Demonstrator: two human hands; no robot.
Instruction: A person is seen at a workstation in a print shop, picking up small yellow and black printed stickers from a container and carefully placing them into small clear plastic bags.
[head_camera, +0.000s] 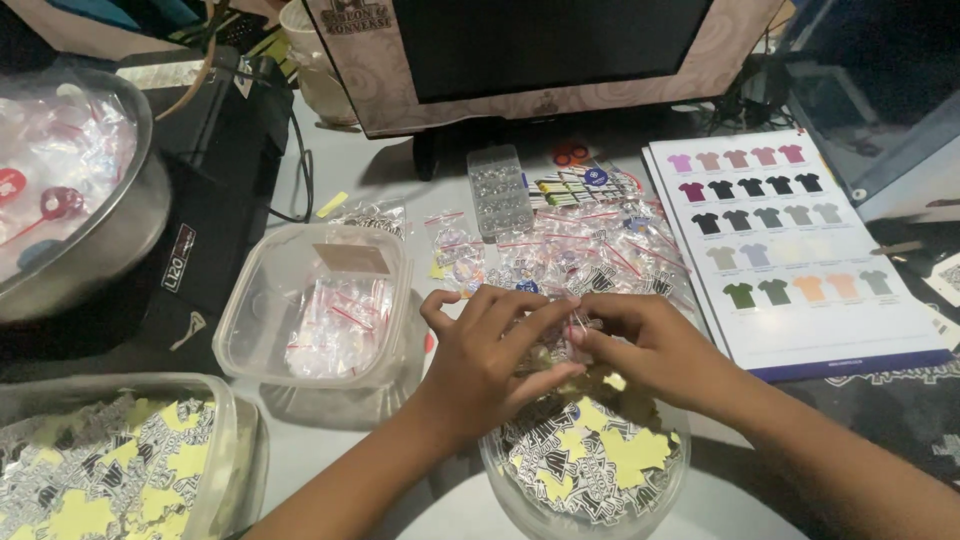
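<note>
Both hands meeting just above the round bowl (585, 470) of yellow-and-black cutouts. Left hand (485, 355) curled, fingertips pinched with thumb on a small clear plastic sachet (560, 335). Right hand (655, 350) also pinched onto the same sachet from the other side (contents too small to tell). Left of the bowl: clear square tub (315, 305) holding more red-striped sachets. Behind the bowl: loose heap of filled sachets (590, 250), clear compartment box (498, 190) beyond that. Right of the bowl: shirt colour chart (790, 250). Far left of the bowl: second tub of cutouts (115, 460), metal basin (75, 190) above it.
</note>
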